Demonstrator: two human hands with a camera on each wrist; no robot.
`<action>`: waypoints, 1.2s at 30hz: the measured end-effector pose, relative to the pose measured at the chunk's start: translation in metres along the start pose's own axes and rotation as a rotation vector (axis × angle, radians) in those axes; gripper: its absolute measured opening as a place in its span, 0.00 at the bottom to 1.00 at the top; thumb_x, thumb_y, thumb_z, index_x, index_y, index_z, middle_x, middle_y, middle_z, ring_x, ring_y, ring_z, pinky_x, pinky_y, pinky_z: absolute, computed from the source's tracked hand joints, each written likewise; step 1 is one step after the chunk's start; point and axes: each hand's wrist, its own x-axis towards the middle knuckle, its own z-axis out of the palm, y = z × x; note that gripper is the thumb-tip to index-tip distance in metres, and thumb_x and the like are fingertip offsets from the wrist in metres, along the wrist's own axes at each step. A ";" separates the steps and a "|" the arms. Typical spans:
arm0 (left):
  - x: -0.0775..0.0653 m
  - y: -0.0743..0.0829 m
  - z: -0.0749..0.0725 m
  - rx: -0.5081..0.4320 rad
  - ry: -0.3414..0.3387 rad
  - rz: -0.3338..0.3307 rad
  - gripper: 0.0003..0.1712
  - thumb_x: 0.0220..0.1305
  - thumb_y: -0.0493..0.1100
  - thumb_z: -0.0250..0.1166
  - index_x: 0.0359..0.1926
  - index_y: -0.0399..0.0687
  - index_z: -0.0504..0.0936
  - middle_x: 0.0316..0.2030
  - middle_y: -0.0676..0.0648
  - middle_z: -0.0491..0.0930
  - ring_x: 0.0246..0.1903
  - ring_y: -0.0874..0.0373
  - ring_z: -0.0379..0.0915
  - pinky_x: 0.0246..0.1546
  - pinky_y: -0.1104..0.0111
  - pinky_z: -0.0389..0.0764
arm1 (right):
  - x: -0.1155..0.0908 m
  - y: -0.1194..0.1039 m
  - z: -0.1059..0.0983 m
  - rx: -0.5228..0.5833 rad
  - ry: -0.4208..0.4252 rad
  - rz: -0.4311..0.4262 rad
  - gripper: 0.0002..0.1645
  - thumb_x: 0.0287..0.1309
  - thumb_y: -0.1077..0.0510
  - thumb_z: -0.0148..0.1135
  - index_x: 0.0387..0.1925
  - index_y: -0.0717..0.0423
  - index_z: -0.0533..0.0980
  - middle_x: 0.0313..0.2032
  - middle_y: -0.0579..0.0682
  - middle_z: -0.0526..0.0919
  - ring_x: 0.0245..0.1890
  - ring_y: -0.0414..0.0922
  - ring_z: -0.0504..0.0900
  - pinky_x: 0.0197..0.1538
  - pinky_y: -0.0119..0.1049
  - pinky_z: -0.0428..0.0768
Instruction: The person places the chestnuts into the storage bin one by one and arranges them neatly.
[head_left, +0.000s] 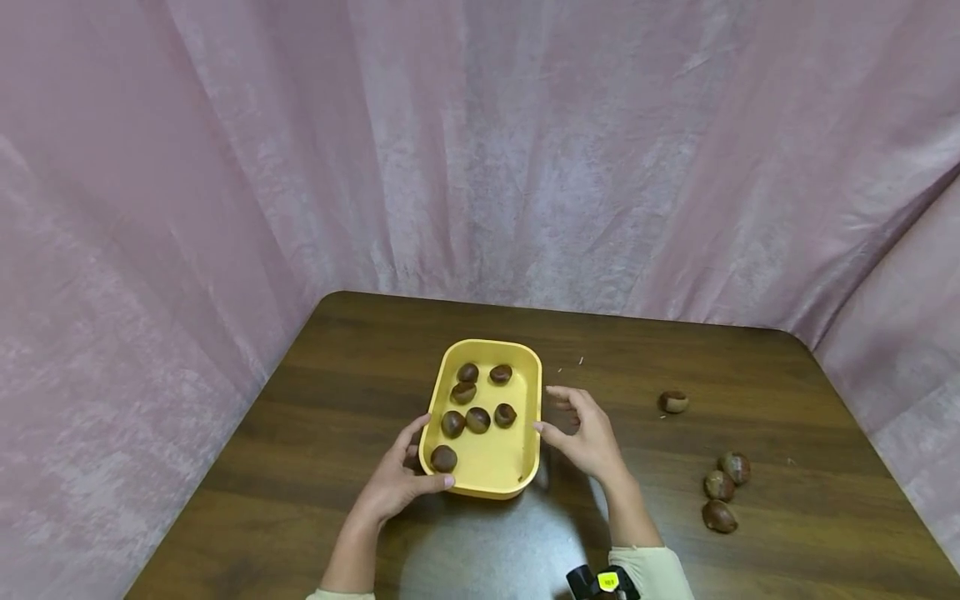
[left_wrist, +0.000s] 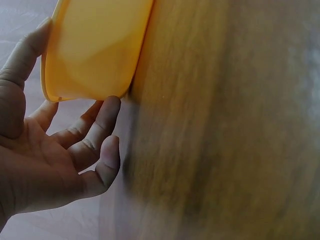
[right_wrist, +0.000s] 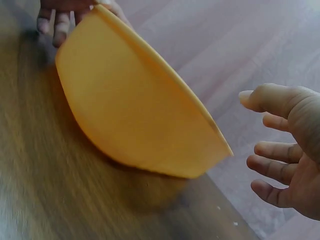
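Left fingers [left_wrist: 107,116] in a grip, right fingers [right_wrist: 272,168] loose and apart.

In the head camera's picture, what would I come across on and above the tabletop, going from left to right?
Left hand, yellow tray, right hand, lone chestnut, cluster of three chestnuts.

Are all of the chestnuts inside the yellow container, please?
No, four chestnuts lie on the table to the right of the yellow container.
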 end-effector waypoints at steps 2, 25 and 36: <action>0.000 0.001 0.000 -0.005 0.001 -0.003 0.56 0.41 0.37 0.78 0.69 0.57 0.55 0.47 0.32 0.66 0.31 0.50 0.76 0.31 0.62 0.74 | -0.003 0.001 -0.004 -0.004 0.023 0.012 0.31 0.43 0.62 0.73 0.52 0.58 0.74 0.47 0.58 0.76 0.46 0.58 0.75 0.43 0.55 0.72; 0.000 0.004 0.000 0.028 0.012 -0.022 0.56 0.40 0.37 0.78 0.68 0.57 0.57 0.45 0.33 0.67 0.29 0.50 0.75 0.30 0.62 0.73 | -0.039 0.017 -0.062 -0.156 0.072 0.113 0.32 0.48 0.59 0.71 0.56 0.59 0.71 0.50 0.59 0.73 0.48 0.54 0.72 0.46 0.53 0.72; 0.002 0.005 -0.001 0.056 0.032 -0.039 0.55 0.39 0.39 0.79 0.68 0.57 0.58 0.46 0.33 0.67 0.30 0.50 0.74 0.29 0.62 0.72 | -0.065 0.022 -0.080 -0.230 0.105 0.130 0.33 0.49 0.57 0.72 0.56 0.59 0.70 0.50 0.57 0.72 0.47 0.50 0.71 0.46 0.45 0.72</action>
